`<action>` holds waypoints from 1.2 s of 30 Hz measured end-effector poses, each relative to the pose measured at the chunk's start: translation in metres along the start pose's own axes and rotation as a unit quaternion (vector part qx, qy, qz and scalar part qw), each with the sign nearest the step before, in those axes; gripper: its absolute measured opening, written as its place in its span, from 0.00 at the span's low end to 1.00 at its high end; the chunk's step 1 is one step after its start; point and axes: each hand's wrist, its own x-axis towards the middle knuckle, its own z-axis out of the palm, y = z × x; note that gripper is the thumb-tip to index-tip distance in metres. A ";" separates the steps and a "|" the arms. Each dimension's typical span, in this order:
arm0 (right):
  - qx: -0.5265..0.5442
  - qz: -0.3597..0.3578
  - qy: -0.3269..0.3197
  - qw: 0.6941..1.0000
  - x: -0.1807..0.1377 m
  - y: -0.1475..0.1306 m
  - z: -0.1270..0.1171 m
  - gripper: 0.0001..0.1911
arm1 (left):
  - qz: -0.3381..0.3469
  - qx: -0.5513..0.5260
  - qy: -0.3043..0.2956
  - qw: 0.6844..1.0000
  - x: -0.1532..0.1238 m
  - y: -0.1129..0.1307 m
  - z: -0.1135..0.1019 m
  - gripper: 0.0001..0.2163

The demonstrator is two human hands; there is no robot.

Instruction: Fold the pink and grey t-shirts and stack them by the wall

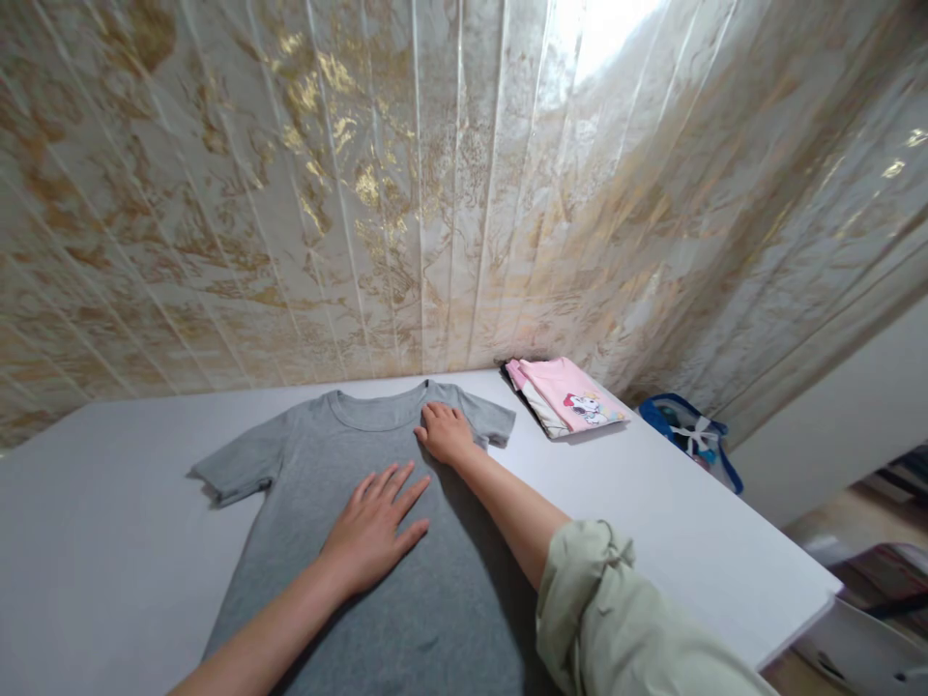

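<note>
A grey short-sleeved T-shirt [311, 493] lies spread out on the white table, its neckline toward the wall and its lower part running out of view at the bottom. My left hand [375, 530] rests on the middle of the shirt's chest, fingers spread and stretched out. Farther up, my right hand [444, 431] lies flat near the shoulder on the right, beside the collar, with its fingers extended. Neither hand grips the cloth.
Folded clothes, with a pink garment [572, 391] bearing a cartoon print on top, sit at the table's back right. A blue-rimmed bag [685, 430] stands beyond the right edge of the white table [688, 541]. A gold-patterned curtain [377, 213] hangs behind.
</note>
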 end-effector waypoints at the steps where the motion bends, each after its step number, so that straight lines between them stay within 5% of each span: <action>1: 0.002 0.007 0.011 1.000 0.003 0.000 0.007 0.26 | 0.004 -0.003 -0.006 1.000 -0.003 0.002 0.000 0.26; 10: 0.018 0.005 0.022 1.000 0.007 0.003 0.014 0.31 | 0.018 -0.039 -0.053 0.998 -0.039 0.032 -0.014 0.26; 15: 0.011 0.017 0.035 0.999 -0.014 0.009 0.005 0.30 | -0.010 -0.065 0.032 0.997 0.014 0.012 -0.034 0.20; 20: 0.010 0.026 0.019 0.999 -0.048 0.024 0.006 0.33 | -0.021 0.000 0.031 0.999 0.075 -0.021 -0.011 0.25; 27: 0.011 0.015 0.004 1.000 -0.063 0.062 -0.015 0.25 | -0.033 0.028 0.020 0.999 0.081 -0.036 0.012 0.29; 31: 0.015 0.163 0.056 0.985 -0.063 0.100 -0.038 0.23 | -0.056 0.020 0.005 0.998 0.085 -0.024 0.000 0.28; 36: 0.037 0.325 0.027 0.944 -0.057 0.126 -0.044 0.22 | -0.025 -0.003 0.051 0.998 0.108 0.028 -0.003 0.23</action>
